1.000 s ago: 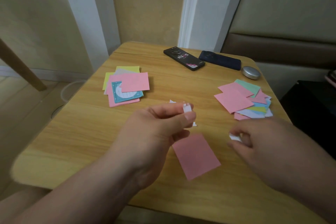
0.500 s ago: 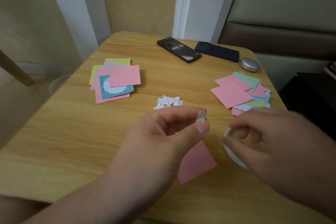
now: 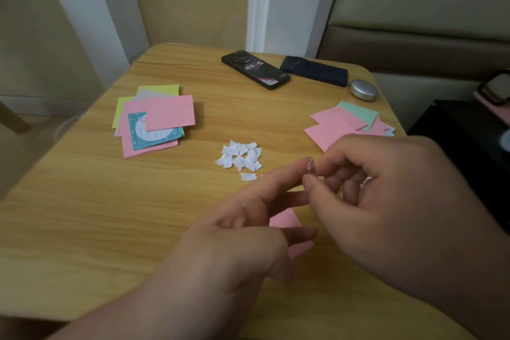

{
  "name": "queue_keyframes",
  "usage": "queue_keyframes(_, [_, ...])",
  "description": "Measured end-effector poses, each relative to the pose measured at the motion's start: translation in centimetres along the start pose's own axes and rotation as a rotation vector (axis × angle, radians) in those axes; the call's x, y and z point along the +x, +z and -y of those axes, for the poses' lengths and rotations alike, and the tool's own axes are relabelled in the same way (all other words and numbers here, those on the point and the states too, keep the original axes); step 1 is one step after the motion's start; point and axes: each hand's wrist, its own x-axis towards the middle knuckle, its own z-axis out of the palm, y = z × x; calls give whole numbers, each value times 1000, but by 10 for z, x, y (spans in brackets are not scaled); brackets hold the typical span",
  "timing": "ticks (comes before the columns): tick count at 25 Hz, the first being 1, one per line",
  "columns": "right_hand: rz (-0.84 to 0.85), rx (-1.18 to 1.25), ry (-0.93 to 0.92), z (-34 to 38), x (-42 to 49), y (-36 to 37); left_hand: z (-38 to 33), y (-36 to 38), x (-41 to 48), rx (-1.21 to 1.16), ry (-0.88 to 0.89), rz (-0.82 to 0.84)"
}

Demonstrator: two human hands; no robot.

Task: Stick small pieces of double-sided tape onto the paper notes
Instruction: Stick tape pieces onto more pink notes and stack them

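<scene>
A small clear piece of tape [image 3: 310,168] stands between my two hands above the table. My right hand [image 3: 392,190] has its fingers curled, and its thumb and forefinger pinch the tape. My left hand [image 3: 248,232] reaches in from the left with its fingers stretched out, the forefinger tip touching the tape. Under the hands lies a single pink note [image 3: 284,219], mostly hidden. Something pale shows between my right hand's curled fingers; I cannot tell what it is.
A stack of pink, yellow and teal notes [image 3: 162,116] lies at the left and a fanned pile of notes [image 3: 336,125] at the right. White backing scraps [image 3: 240,157] sit mid-table [image 3: 82,201]. Two phones [image 3: 255,69] [image 3: 314,71] and a silver round case [image 3: 363,90] lie at the back.
My left hand has loosened its pinch and its fingers now stretch out. My right hand has risen from the table and come left to the tape. The view has tilted down.
</scene>
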Motion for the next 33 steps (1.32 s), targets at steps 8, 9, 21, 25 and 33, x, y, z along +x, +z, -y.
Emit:
queue_keyframes(8, [-42, -146, -182, -2, 0, -21, -11, -9, 1, -478, -123, -20])
queue_keyframes(9, [-55, -75, -171, -3, 0, -20, -10, -8, 3, -450, -121, -66])
queue_keyframes(21, [-206, 247, -182, 4, -9, 7, -14, -10, -15, -608, 133, 99])
queue_keyframes(25, [-216, 269, -178, 3, -6, 8, -17, -4, -10, -483, 174, -11])
queue_keyframes(33, [-223, 279, -239, 2, -6, 7, -15, -9, -12, -183, 205, -346])
